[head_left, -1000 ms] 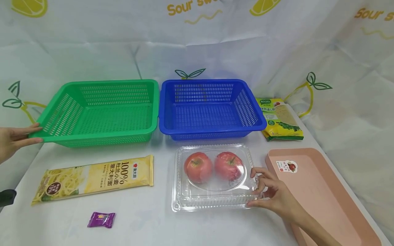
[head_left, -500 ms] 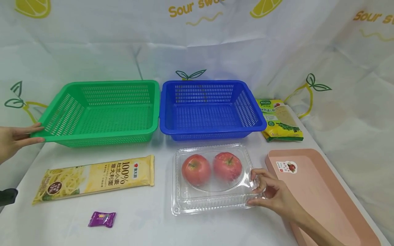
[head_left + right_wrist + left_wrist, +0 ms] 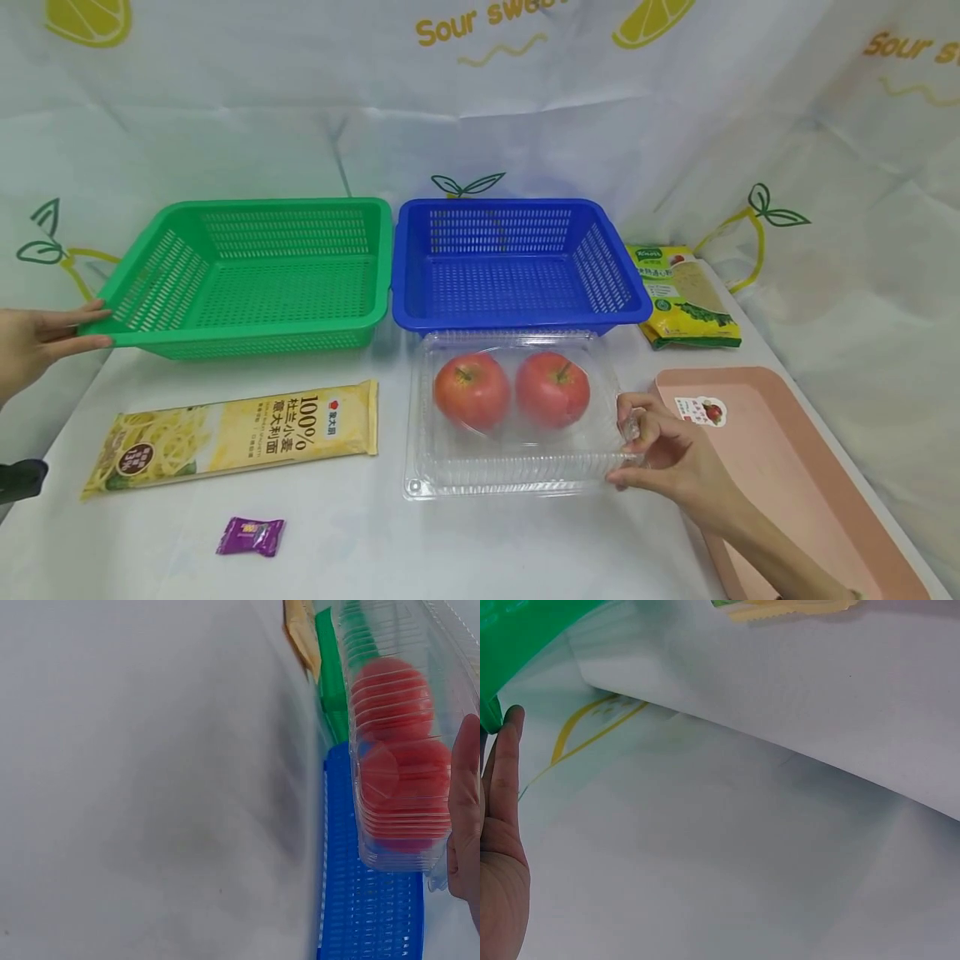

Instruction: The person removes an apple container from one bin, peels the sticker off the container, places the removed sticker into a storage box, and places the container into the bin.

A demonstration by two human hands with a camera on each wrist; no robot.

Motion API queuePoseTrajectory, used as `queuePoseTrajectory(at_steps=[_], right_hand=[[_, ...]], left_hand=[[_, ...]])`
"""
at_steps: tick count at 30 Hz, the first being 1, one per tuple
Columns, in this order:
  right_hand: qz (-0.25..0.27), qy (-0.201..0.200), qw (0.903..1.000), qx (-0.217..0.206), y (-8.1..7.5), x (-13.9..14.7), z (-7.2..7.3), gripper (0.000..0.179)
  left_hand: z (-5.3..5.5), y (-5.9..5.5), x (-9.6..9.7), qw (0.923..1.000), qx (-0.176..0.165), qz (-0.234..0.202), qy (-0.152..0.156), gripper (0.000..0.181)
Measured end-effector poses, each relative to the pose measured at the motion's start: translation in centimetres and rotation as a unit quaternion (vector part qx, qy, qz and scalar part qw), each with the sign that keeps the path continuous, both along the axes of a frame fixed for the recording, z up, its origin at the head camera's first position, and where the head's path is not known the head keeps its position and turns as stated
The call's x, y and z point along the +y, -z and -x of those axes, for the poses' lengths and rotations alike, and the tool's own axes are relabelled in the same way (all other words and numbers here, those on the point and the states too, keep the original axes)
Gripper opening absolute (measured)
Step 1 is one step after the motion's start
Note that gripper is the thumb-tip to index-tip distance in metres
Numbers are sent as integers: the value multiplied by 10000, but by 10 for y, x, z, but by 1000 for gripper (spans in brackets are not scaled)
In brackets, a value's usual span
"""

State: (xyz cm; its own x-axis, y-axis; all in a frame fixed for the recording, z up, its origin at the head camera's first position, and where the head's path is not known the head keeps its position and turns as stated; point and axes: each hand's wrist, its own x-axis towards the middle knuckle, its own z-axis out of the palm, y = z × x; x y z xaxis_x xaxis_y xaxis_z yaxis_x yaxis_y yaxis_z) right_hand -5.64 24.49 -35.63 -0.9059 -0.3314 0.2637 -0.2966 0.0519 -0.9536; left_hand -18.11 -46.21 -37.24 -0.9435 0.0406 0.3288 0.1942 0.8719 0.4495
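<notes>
My right hand (image 3: 671,454) grips the right edge of a clear plastic clamshell box (image 3: 517,479), thumb in front and fingers behind. Two red apples (image 3: 471,390) sit side by side inside it. The box hangs above the table, its far edge close to the blue basket (image 3: 521,321). In the right wrist view the ribbed side of the box (image 3: 367,859) shows, the apples (image 3: 390,701) behind it. At far left my left hand (image 3: 41,346) pinches the near left corner of the green basket (image 3: 255,333). The left wrist view shows only part of that hand (image 3: 502,847).
A yellow spaghetti pack (image 3: 232,437) and a small purple wrapped sweet (image 3: 251,536) lie at front left. A yellow Knorr packet (image 3: 686,296) lies right of the blue basket, behind a pink tray (image 3: 780,467). A dark object (image 3: 21,481) juts in at the left edge.
My right hand has raised the box of apples and shifted it slightly back towards the blue basket. My left hand stays on the green basket's corner.
</notes>
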Motion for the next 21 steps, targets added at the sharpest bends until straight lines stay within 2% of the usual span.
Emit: queuePoseTrajectory(at_steps=[4,7,14,17,21], right_hand=[[61,7,10000,66,-7,-2,3,27],[208,-62,9998,-41,-14,-3,5,30],[401,-108,9991,-6,-30,-7,12,33],[566,-195,9982,63,-34,-7,17,33],[748,-230,9969,98,-38,-6,25,32]], left_hand=[[2,2,-3,9998,-176,91,-74,45],[3,2,-5,9993,-256,224,-155,48],[-3,-8,7,9969,-424,593,-310,49],[-5,-13,12,9966,-518,556,-311,51],[-5,-11,11,9956,-573,606,-431,55]])
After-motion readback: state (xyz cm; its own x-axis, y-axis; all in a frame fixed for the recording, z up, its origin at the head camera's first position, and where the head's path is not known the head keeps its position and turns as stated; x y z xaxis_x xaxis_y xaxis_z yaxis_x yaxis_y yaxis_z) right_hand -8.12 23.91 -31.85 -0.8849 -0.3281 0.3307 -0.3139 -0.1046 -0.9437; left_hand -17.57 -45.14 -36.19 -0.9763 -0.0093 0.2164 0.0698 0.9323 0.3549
